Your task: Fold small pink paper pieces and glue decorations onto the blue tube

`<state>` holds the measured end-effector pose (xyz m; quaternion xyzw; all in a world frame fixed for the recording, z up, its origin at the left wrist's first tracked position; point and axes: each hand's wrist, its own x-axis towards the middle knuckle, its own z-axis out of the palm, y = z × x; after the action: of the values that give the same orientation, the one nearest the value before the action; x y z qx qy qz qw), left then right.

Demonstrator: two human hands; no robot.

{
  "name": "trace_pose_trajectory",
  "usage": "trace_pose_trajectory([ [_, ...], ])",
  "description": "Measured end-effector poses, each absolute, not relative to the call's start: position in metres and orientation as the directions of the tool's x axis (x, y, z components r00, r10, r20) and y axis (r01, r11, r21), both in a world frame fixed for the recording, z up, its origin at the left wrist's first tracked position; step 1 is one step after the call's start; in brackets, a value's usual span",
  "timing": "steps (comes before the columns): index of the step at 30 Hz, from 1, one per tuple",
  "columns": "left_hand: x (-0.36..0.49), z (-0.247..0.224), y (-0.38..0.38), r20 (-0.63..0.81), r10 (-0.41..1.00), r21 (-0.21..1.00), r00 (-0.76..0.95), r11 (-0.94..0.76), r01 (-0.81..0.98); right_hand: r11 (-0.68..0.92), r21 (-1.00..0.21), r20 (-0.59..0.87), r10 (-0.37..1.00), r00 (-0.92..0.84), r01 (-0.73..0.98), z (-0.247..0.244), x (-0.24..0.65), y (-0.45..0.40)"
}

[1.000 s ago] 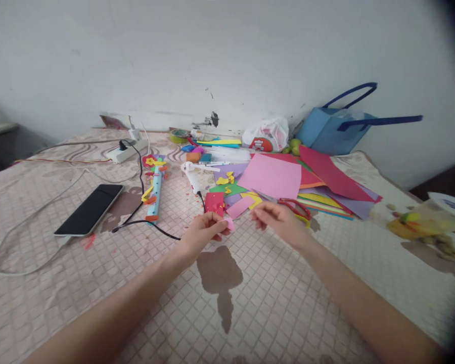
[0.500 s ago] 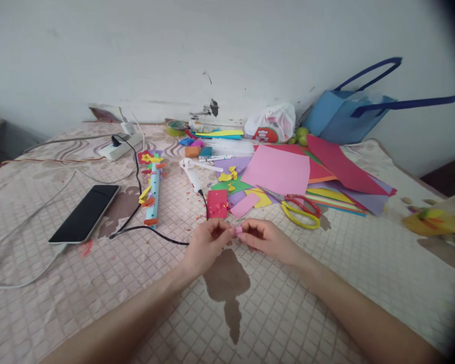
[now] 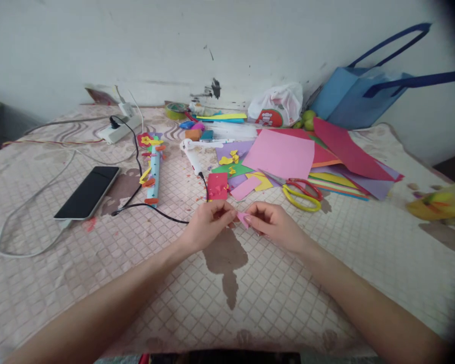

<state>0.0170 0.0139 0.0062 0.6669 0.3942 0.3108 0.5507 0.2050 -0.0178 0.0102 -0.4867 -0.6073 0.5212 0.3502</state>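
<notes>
A small piece of pink paper (image 3: 243, 219) is pinched between my two hands, above the patterned tablecloth. My left hand (image 3: 211, 222) grips its left end between thumb and fingers. On the other side, my right hand (image 3: 272, 222) has thumb and fingertips closed on its right edge. Just beyond them lie a red piece of paper (image 3: 217, 186) with small scraps on it and a pink paper strip (image 3: 245, 187). Scissors (image 3: 302, 196) with red and yellow handles rest beyond my right hand. A white glue gun (image 3: 192, 157) lies past my left hand, its black cord running behind it.
A phone (image 3: 88, 193) on a white cable lies at left, near a light-blue decorated strip (image 3: 153, 174). A power strip (image 3: 120, 127) stands behind. Coloured sheets (image 3: 280, 154) are piled at right, with a white plastic bag (image 3: 276, 105) and a blue bag (image 3: 356, 96) along the wall.
The view has tilted down, so everything sits higher in the picture. The pink piece now shows a pointed shape between my fingers, and my right hand has turned slightly around it.
</notes>
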Motion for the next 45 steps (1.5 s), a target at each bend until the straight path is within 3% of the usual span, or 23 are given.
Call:
trace_pose_trajectory([
  [6, 0.016, 0.008, 0.015, -0.009, 0.895, 0.990, 0.445, -0.053, 0.128, 0.010, -0.979, -0.016, 0.992, -0.128, 0.203, 0.009, 0.208, -0.017],
  [16, 0.020, 0.005, 0.009, 0.019, 0.862, 0.988, 0.507, -0.094, 0.122, 0.053, -0.979, -0.008, 0.954, -0.299, 0.198, 0.009, 0.199, -0.023],
  [26, 0.017, -0.001, 0.012, -0.031, 0.855, 0.991, 0.518, -0.043, 0.129, 0.027, -0.980, -0.032, 0.957, -0.287, 0.198, 0.004, 0.195, -0.022],
  [37, 0.020, 0.000, 0.010, -0.153, 0.850, 0.987, 0.503, 0.156, 0.037, 0.222, -0.892, 0.181, 0.974, -0.137, 0.395, 0.000, 0.187, -0.026],
  [40, 0.019, 0.002, 0.012, -0.178, 0.837, 0.981, 0.518, 0.192, 0.026, 0.189, -0.932, 0.141, 0.975, -0.171, 0.309, 0.002, 0.188, -0.026],
  [45, 0.014, 0.006, 0.014, -0.203, 0.783, 0.970, 0.589, 0.243, 0.011, 0.001, -0.992, -0.029, 0.973, -0.227, 0.128, 0.001, 0.194, -0.021],
])
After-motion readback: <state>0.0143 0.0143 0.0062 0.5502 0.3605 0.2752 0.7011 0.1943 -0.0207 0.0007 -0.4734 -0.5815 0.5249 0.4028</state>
